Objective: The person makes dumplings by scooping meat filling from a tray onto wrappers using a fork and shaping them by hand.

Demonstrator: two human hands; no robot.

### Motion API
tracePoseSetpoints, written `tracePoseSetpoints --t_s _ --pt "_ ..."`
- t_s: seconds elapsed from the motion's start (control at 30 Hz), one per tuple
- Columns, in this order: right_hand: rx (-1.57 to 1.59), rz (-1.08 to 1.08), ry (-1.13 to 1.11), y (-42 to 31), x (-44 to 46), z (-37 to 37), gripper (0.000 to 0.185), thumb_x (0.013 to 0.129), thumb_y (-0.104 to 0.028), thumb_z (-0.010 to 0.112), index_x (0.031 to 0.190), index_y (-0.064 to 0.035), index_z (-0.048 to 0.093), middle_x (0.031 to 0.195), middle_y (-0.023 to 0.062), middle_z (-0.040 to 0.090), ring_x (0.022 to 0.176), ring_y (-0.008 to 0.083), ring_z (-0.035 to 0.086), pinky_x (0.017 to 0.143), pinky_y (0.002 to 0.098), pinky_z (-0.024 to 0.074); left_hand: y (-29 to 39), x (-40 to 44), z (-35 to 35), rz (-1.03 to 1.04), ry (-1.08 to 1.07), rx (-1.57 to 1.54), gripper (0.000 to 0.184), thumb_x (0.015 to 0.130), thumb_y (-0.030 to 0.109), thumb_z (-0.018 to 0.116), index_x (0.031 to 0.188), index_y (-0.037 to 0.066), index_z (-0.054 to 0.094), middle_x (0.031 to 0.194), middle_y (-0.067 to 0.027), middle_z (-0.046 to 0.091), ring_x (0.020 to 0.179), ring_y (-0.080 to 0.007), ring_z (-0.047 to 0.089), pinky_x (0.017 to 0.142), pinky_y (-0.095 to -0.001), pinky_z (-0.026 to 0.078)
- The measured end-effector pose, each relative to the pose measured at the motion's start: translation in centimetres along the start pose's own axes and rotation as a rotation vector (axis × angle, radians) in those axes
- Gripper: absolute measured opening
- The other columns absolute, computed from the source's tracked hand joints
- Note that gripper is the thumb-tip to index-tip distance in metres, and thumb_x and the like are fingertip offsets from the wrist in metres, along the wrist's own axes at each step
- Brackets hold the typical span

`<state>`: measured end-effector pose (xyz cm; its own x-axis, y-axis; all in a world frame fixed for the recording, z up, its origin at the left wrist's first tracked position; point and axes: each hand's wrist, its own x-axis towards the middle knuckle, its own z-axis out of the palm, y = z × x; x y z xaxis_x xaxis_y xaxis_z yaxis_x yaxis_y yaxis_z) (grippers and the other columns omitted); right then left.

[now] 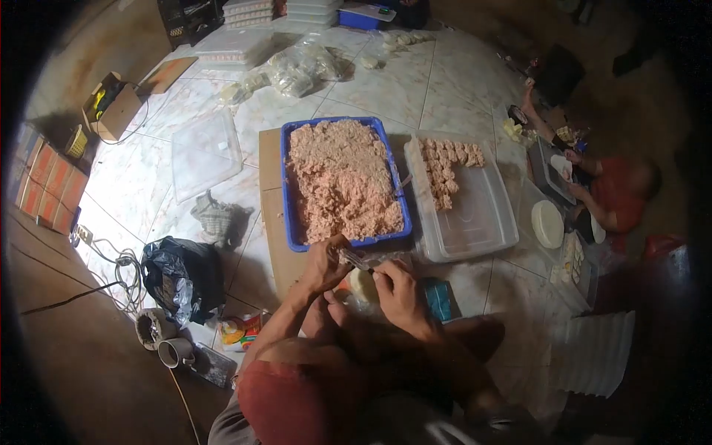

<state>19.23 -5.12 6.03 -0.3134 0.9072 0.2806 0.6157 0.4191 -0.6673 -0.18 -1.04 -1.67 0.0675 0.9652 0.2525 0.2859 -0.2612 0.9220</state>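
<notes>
Head camera view: at the far left of the frame, orange boxes (52, 185) are standing in a row, any print on them being too small to read. A yellow basket (76, 141) is sitting just beside them, and an open cardboard box (111, 109) is lying near it at upper left. At lower left, a mug (176, 354) is resting below a black plastic bag (182, 276). Above these, a clear lid (206, 159) is lying flat, bearing a small white label that is showing no legible words. A red and yellow packet (239, 331) is lying by the left forearm, its lettering too blurred to make out. Near the centre, the left hand (326, 265) is closing its fingers on a small thin item (357, 259), whose nature I cannot tell. A blue tray (285, 185) is standing just above, holding a heap of pink mince (341, 182). The right hand (400, 291) is curling, thumb and forefinger pinched at the item's other end. A teal packet (437, 300) is lying beside it, its writing unreadable. Right of centre, a clear container (471, 222) is holding rows of dumplings (443, 165). At far right, a person in red (619, 193) is sitting.
</notes>
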Motion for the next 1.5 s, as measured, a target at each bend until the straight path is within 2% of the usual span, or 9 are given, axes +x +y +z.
tracePoseSetpoints --t_s 0.33,0.53,0.7,0.87,1.0,1.1,1.2,1.37,1.5 --pt "0.056 0.127 0.077 -0.9 -1.1 0.2 0.011 0.095 -0.009 0.060 0.100 0.0004 0.063 0.092 0.0197 0.065 0.086 0.0383 0.065 0.076 0.0417 0.0503 1.6 -0.4 -1.3 -0.084 -0.163 -0.247 0.041 0.072 0.022 0.088 0.097 -0.001 0.064 0.081 -0.0159 0.062 0.075 -0.0292 0.061 0.071 -0.0370 0.050" --pt "0.075 0.125 0.103 -0.9 -1.6 0.5 0.009 0.093 -0.008 0.060 0.097 -0.0002 0.062 0.095 0.0209 0.064 0.088 0.0411 0.062 0.076 0.0446 0.0494 -0.3 -0.3 -0.6 -0.148 -0.295 0.137 0.044 0.074 0.023 0.083 0.106 -0.003 0.066 0.076 -0.0224 0.064 0.069 -0.0334 0.065 0.064 -0.0406 0.051" --pt "0.148 0.155 0.033 -0.1 -1.3 -1.1 0.008 0.093 -0.007 0.060 0.096 0.0010 0.062 0.086 0.0192 0.064 0.080 0.0383 0.063 0.073 0.0426 0.0494 2.0 -0.5 -1.7 -0.127 -0.249 -0.266 0.036 0.077 0.017 0.084 0.101 0.000 0.064 0.086 -0.0015 0.064 0.081 -0.0100 0.055 0.071 -0.0287 0.049" --pt "0.150 0.175 -0.053 0.7 -2.0 0.6 0.012 0.098 -0.011 0.057 0.099 0.0010 0.059 0.083 0.0190 0.062 0.077 0.0347 0.063 0.071 0.0406 0.0483 1.5 -0.5 -0.9 -0.219 -0.303 -0.172 0.031 0.078 0.014 0.083 0.097 0.001 0.062 0.088 -0.0019 0.062 0.082 -0.0082 0.052 0.074 -0.0258 0.047" --pt "0.288 0.326 0.111 -0.1 -2.2 -0.3 0.013 0.096 -0.011 0.061 0.101 0.0009 0.063 0.088 0.0202 0.066 0.080 0.0346 0.066 0.072 0.0390 0.0503 3.8 -0.8 -0.7 -0.172 -0.125 -0.496 0.033 0.076 0.011 0.082 0.100 -0.002 0.062 0.085 -0.0083 0.063 0.079 -0.0166 0.057 0.076 -0.0326 0.049" --pt "0.201 0.294 0.073 -0.1 -2.2 0.7 0.014 0.096 -0.012 0.062 0.101 0.0008 0.063 0.087 0.0185 0.067 0.080 0.0290 0.067 0.072 0.0377 0.0503 1.3 -0.4 0.8 -0.169 -0.103 -0.028 0.034 0.078 0.015 0.087 0.099 0.001 0.063 0.094 -0.0102 0.069 0.089 -0.0142 0.062 0.083 -0.0305 0.051" --pt "0.236 0.299 0.078 -0.7 -1.7 0.1 0.014 0.096 -0.012 0.062 0.101 0.0009 0.064 0.090 0.0196 0.068 0.083 0.0324 0.068 0.073 0.0386 0.0509 1.5 -0.8 0.1 -0.086 -0.111 -0.273 0.032 0.077 0.009 0.084 0.100 0.000 0.063 0.091 -0.0125 0.071 0.087 -0.0150 0.066 0.080 -0.0306 0.052" --pt "0.250 0.274 0.001 0.2 -2.4 0.9 0.013 0.096 -0.010 0.062 0.101 0.0012 0.063 0.088 0.0202 0.068 0.080 0.0325 0.068 0.072 0.0394 0.0511 0.7 -0.4 -0.2 -0.038 -0.144 0.095 0.025 0.079 0.018 0.080 0.092 0.002 0.066 0.078 -0.0183 0.069 0.066 -0.0313 0.068 0.064 -0.0391 0.053" --pt "0.207 0.193 0.176 0.0 -1.9 0.9 0.013 0.095 -0.010 0.063 0.102 0.0004 0.064 0.084 0.0186 0.068 0.078 0.0302 0.068 0.070 0.0374 0.0509 0.0 -0.7 0.6 -0.119 -0.068 0.098 0.031 0.077 0.019 0.081 0.098 0.001 0.066 0.080 -0.0180 0.068 0.064 -0.0299 0.063 0.062 -0.0375 0.051"
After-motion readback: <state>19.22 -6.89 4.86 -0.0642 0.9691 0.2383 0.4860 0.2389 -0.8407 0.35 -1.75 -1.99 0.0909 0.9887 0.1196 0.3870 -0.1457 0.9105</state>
